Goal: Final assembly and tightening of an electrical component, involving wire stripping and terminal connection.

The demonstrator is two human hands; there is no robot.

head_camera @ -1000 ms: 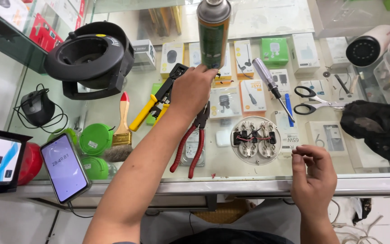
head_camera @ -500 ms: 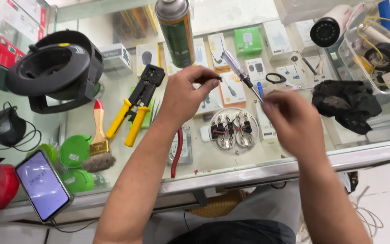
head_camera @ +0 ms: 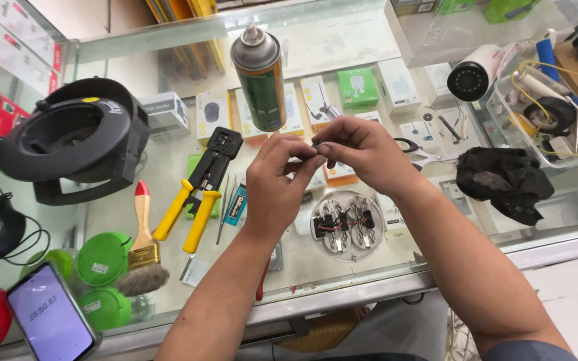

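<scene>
Both hands meet above the glass counter [head_camera: 168, 160]. My left hand [head_camera: 275, 184] and my right hand [head_camera: 362, 154] pinch one small dark part [head_camera: 316, 144] between their fingertips; most of it is hidden by the fingers. Just below them lies a round white disc with clips and red wires [head_camera: 346, 224]. A yellow-handled crimping tool [head_camera: 199, 190] lies left of my left hand. Behind the hands stands a green spray can [head_camera: 261, 79].
A black round device [head_camera: 68, 137] sits at the left, with a paintbrush [head_camera: 143, 247], green lids [head_camera: 102, 257] and a phone [head_camera: 51, 321] in front of it. At the right are a black cloth [head_camera: 503, 180], scissors [head_camera: 429, 157], a white camera [head_camera: 476, 77] and a clear bin [head_camera: 550, 113].
My hands have come together over the disc: the left drew back from the counter's far side, the right rose from the front edge. Both now pinch the small part.
</scene>
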